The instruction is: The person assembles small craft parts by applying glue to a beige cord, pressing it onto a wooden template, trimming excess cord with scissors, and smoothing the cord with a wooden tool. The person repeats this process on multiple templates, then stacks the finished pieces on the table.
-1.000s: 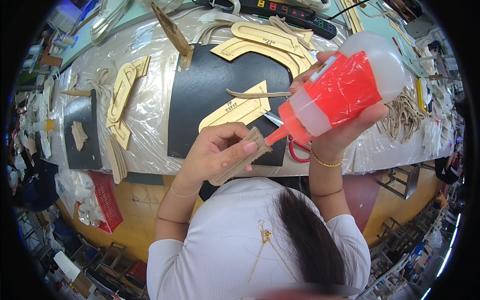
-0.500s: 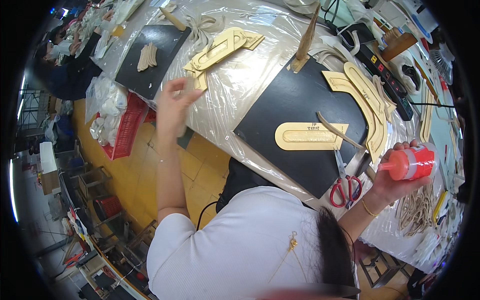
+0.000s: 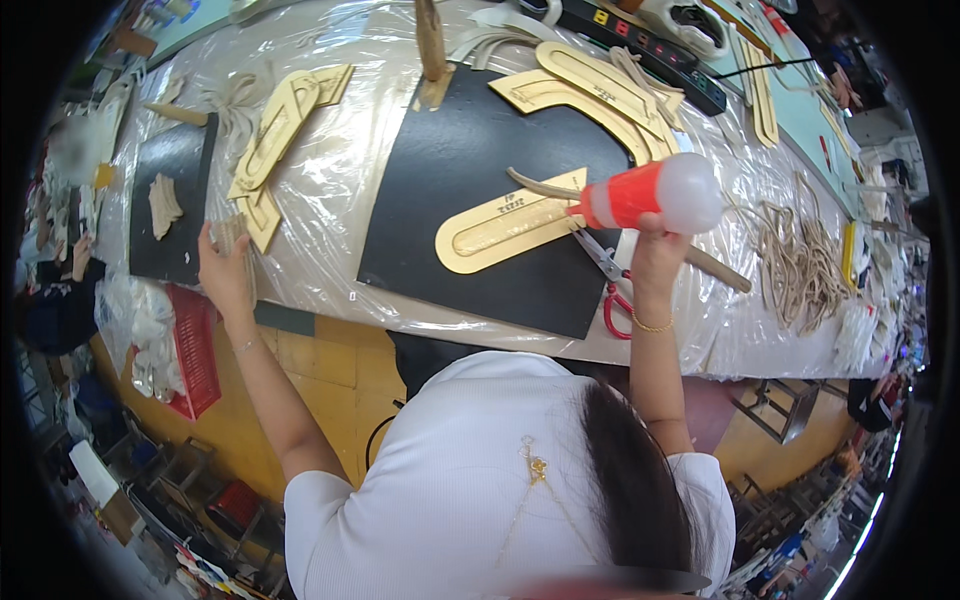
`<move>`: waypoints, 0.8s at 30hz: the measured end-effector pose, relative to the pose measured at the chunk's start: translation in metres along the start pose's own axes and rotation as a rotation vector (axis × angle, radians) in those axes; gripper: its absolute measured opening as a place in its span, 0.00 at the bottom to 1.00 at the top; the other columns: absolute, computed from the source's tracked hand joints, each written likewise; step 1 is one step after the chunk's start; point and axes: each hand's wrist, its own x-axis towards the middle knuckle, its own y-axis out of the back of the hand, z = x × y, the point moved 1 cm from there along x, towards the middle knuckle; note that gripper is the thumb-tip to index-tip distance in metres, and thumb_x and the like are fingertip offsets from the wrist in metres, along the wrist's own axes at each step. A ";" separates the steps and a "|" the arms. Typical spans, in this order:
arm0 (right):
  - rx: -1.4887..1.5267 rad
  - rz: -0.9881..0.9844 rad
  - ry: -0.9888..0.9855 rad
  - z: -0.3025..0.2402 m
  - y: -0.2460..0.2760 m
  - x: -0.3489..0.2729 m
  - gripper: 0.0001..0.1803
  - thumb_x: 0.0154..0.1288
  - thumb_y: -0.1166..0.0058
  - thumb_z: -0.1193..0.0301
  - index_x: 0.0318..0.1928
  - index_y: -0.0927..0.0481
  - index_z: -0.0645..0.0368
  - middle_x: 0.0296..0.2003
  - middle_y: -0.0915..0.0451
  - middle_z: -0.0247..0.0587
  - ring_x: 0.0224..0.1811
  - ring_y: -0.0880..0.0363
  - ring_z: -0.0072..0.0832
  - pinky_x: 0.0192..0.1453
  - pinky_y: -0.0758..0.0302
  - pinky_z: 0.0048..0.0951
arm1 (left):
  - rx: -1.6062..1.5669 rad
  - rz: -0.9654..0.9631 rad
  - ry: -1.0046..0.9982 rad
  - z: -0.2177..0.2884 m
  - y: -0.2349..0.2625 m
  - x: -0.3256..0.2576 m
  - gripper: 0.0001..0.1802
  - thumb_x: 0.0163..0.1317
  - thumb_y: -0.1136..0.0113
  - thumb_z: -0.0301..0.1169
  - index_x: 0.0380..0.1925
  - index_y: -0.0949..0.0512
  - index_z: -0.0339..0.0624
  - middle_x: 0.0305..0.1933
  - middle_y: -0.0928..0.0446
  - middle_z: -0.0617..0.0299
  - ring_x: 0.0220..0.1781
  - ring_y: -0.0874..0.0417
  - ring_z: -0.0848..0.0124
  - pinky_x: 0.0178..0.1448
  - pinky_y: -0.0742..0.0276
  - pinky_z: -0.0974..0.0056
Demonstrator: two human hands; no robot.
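Note:
My right hand [image 3: 660, 255] grips a squeeze bottle [image 3: 640, 195] with a red label and a cloudy base. The bottle lies tilted in the air, its nozzle pointing left over a yellow slotted template [image 3: 490, 232] on the black mat [image 3: 420, 170]. A thin curved beige strip [image 3: 540, 185] crosses the template's right end. At the left, the fingers of my left hand [image 3: 228, 280] close around a small beige ribbed piece [image 3: 230, 232], partly blurred. Close to that hand are stacked yellow templates [image 3: 265, 150] and a beige folded bundle [image 3: 163, 207] on a second black mat [image 3: 150, 250].
Red-handled scissors [image 3: 615, 300] lie by my right wrist, near a wooden stick [image 3: 718, 268]. A wooden post [image 3: 430, 50] stands on the mat's far edge. More templates [image 3: 600, 95], a power strip [image 3: 640, 50] and heaped beige cord [image 3: 800, 255] lie at the right. A red basket [image 3: 197, 350] stands lower left.
The view has swung to the right. My right hand has brought the bottle from beside the mat to over the template, nozzle leftward. My left hand has moved nearer the left mat.

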 end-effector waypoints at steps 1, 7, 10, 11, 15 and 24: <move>-0.051 -0.011 0.011 -0.001 -0.003 -0.002 0.35 0.54 0.23 0.54 0.53 0.22 0.65 0.47 0.18 0.36 0.49 0.20 0.25 0.56 0.24 0.29 | 0.012 0.007 -0.024 0.004 0.003 -0.001 0.43 0.56 0.26 0.37 0.72 0.33 0.45 0.49 0.15 0.44 0.50 0.15 0.45 0.58 0.23 0.52; -0.110 -0.121 0.004 -0.004 -0.020 0.004 0.32 0.54 0.21 0.58 0.52 0.21 0.66 0.45 0.16 0.37 0.46 0.18 0.25 0.53 0.22 0.28 | 0.073 0.221 -0.305 0.053 0.010 -0.016 0.48 0.52 0.22 0.42 0.72 0.34 0.43 0.63 0.24 0.38 0.62 0.21 0.45 0.67 0.29 0.52; -0.187 -0.156 0.023 -0.003 -0.023 0.006 0.31 0.54 0.21 0.60 0.51 0.20 0.65 0.44 0.15 0.38 0.46 0.17 0.25 0.53 0.21 0.28 | -0.115 -0.050 -0.403 0.097 -0.005 -0.061 0.49 0.47 0.19 0.47 0.68 0.30 0.39 0.66 0.29 0.41 0.68 0.30 0.45 0.73 0.34 0.52; -0.213 -0.153 0.047 -0.003 -0.024 0.006 0.30 0.54 0.21 0.60 0.51 0.20 0.65 0.44 0.15 0.38 0.45 0.17 0.25 0.52 0.21 0.28 | -0.155 -0.142 -0.546 0.115 -0.015 -0.087 0.48 0.45 0.19 0.48 0.65 0.27 0.39 0.68 0.31 0.44 0.70 0.33 0.45 0.73 0.35 0.51; -0.133 -0.150 0.016 -0.004 -0.029 0.004 0.29 0.54 0.21 0.62 0.50 0.19 0.65 0.43 0.14 0.38 0.45 0.16 0.25 0.52 0.21 0.28 | -0.249 -0.395 -0.742 0.162 -0.045 -0.143 0.44 0.38 0.18 0.52 0.58 0.20 0.45 0.76 0.41 0.50 0.77 0.45 0.48 0.78 0.46 0.46; -0.173 -0.342 -0.009 -0.015 -0.071 -0.014 0.26 0.51 0.20 0.67 0.48 0.17 0.65 0.42 0.13 0.40 0.46 0.14 0.28 0.53 0.20 0.30 | -0.309 -0.391 -0.806 0.163 -0.059 -0.151 0.34 0.41 0.19 0.50 0.49 0.15 0.48 0.79 0.45 0.54 0.81 0.52 0.48 0.79 0.51 0.43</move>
